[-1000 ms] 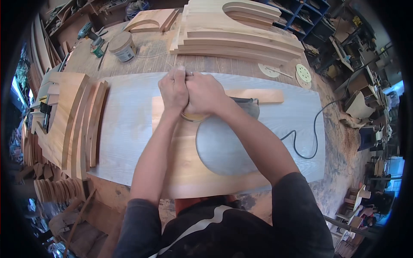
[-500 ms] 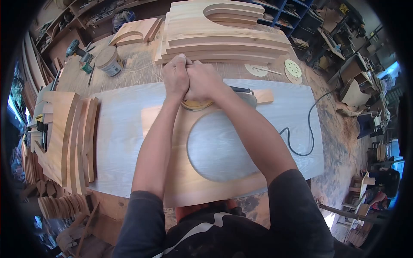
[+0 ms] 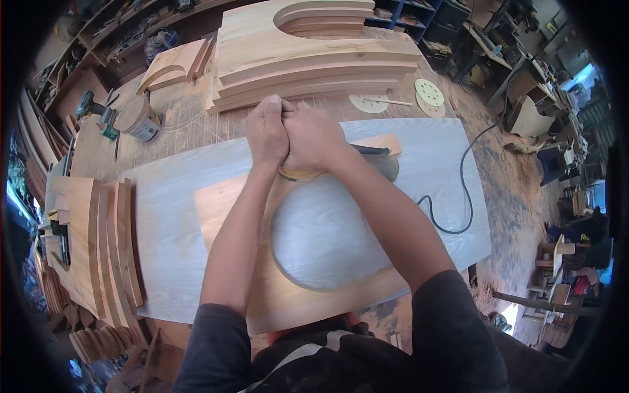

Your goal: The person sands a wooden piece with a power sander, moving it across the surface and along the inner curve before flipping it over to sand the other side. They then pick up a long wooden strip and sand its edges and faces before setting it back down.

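Observation:
Both of my hands are clasped together on top of an electric sander (image 3: pixel 300 175), whose yellowish base shows below them. My left hand (image 3: pixel 267 137) is closed, pressed against the right with its thumb raised. Fingers of my right hand (image 3: pixel 316 139) wrap around the sander's top, which they mostly hide. A grey dust bag (image 3: pixel 388 165) and a dark tube stick out to the right, behind my right forearm. The sander rests on a flat pale wooden piece (image 3: pixel 288 313) with a large rounded cutout. Under that piece lies a grey wood-grain board (image 3: pixel 167 229).
Stacked cut wooden pieces (image 3: pixel 246 49) stand at the back, more pieces (image 3: pixel 84 242) at the left. Sanding discs (image 3: pixel 429 93) and a thin stick (image 3: pixel 393 102) lie behind the board. A black cord (image 3: pixel 466 177) curves along the right. A tub (image 3: pixel 139 119) and drill (image 3: pixel 92 105) sit back left.
The view has turned, so the bench and stacks appear shifted left and slightly tilted. Both hands stay on the sander, which sits slightly further right along the wooden piece.

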The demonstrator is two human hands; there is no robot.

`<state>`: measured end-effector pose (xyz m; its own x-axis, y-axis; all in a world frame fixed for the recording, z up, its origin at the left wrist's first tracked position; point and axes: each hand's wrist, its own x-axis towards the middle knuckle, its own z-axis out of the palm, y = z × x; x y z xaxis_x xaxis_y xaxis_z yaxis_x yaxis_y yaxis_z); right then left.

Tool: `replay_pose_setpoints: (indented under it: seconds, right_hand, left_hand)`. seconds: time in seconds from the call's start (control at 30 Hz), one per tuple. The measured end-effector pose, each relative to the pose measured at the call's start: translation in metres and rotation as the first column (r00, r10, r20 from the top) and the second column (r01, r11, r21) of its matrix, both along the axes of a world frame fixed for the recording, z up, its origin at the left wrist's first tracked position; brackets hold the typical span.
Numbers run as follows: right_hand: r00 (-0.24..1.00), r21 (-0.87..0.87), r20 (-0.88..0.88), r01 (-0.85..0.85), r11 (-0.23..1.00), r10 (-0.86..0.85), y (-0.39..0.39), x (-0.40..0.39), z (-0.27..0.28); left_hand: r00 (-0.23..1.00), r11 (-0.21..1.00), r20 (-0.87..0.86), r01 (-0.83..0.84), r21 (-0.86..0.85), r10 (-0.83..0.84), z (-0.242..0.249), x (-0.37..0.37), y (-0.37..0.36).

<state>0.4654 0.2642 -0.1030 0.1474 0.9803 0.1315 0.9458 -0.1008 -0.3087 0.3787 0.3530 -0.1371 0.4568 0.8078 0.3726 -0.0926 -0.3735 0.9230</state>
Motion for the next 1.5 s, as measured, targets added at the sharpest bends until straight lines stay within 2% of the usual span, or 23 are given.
replay_pose_setpoints:
  seconds: [0.17,0.2,0.27,0.33,0.43,0.53,0.63,0.7,0.8,0.87,0.97,1.07,1.13,1.2,1.27,1.33,1.4,1.47,1.5]
  right_hand:
    - [0.998,0.078,-0.019,0.069,0.995,-0.068,-0.01,0.029,-0.001]
    - [0.995,0.023,-0.011,0.099,0.995,-0.098,-0.006,0.034,0.004]
    - [0.99,-0.032,0.006,0.14,0.99,-0.14,-0.009,0.043,0.007]
    - [0.995,0.014,0.031,0.096,0.995,-0.096,-0.02,0.035,0.006]
    - [0.997,0.069,0.018,0.071,0.995,-0.073,-0.034,0.032,-0.01]
    - [0.989,0.012,-0.013,0.145,0.989,-0.144,-0.035,0.045,0.0]
    - [0.978,-0.033,0.05,0.206,0.978,-0.204,-0.031,0.06,0.006]
    - [0.978,-0.031,0.019,0.21,0.977,-0.21,-0.043,0.061,0.009]
    - [0.976,0.006,-0.029,0.214,0.977,-0.214,-0.061,0.067,0.007]
    - [0.977,0.042,-0.041,0.213,0.976,-0.211,-0.067,0.068,0.003]
    - [0.967,-0.01,-0.011,0.254,0.967,-0.254,-0.063,0.08,0.008]
    - [0.948,-0.107,-0.057,0.307,0.946,-0.314,-0.062,0.08,0.012]
    - [0.952,-0.062,0.016,0.307,0.95,-0.307,-0.06,0.086,0.004]
    - [0.938,-0.051,0.068,0.344,0.938,-0.34,-0.064,0.088,0.001]
    - [0.922,-0.046,0.116,0.376,0.925,-0.369,-0.072,0.091,0.0]
    - [0.859,-0.107,0.151,0.505,0.856,-0.489,-0.082,0.109,0.002]
    - [0.858,-0.115,0.141,0.51,0.852,-0.495,-0.095,0.13,-0.001]
    - [0.855,-0.134,0.131,0.517,0.845,-0.502,-0.11,0.138,0.0]
    - [0.829,-0.167,0.132,0.559,0.812,-0.544,-0.113,0.138,0.008]
  left_hand:
    - [0.999,0.993,0.026,0.019,0.116,-0.022,0.004,0.036,-0.003]
    - [0.999,0.991,0.024,0.024,0.13,-0.027,0.005,0.045,0.0]
    - [0.999,0.994,0.012,0.048,0.101,-0.05,0.0,0.053,0.003]
    - [0.998,0.996,-0.02,0.059,0.06,-0.058,-0.004,0.05,-0.008]
    - [0.996,0.997,0.058,0.069,0.037,-0.071,-0.002,0.042,-0.027]
    - [0.997,0.994,0.007,0.082,0.075,-0.083,0.002,0.058,-0.023]
    - [0.995,0.994,0.017,0.099,0.048,-0.099,0.004,0.076,-0.023]
    - [0.994,0.99,-0.02,0.111,0.09,-0.109,0.004,0.083,-0.027]
    - [0.987,0.986,0.046,0.149,0.069,-0.152,0.0,0.084,-0.046]
    - [0.985,0.984,0.029,0.171,0.047,-0.172,-0.003,0.092,-0.047]
    - [0.982,0.98,0.02,0.189,0.063,-0.19,0.001,0.108,-0.043]
    - [0.979,0.975,-0.007,0.204,0.09,-0.205,-0.002,0.118,-0.037]
    - [0.974,0.968,-0.021,0.227,0.107,-0.226,-0.005,0.118,-0.037]
    - [0.973,0.967,-0.027,0.229,0.114,-0.228,-0.015,0.109,-0.047]
    - [0.963,0.963,-0.217,0.201,0.179,-0.16,-0.041,0.085,-0.047]
    - [0.932,0.941,-0.355,0.183,0.285,-0.074,-0.059,0.025,-0.044]
    - [0.894,0.902,-0.42,0.047,0.429,0.153,-0.083,-0.039,-0.03]
    - [0.754,0.904,-0.6,0.018,0.426,0.268,-0.091,-0.1,-0.021]
    - [0.752,0.909,-0.603,0.012,0.417,0.267,-0.101,-0.126,-0.019]
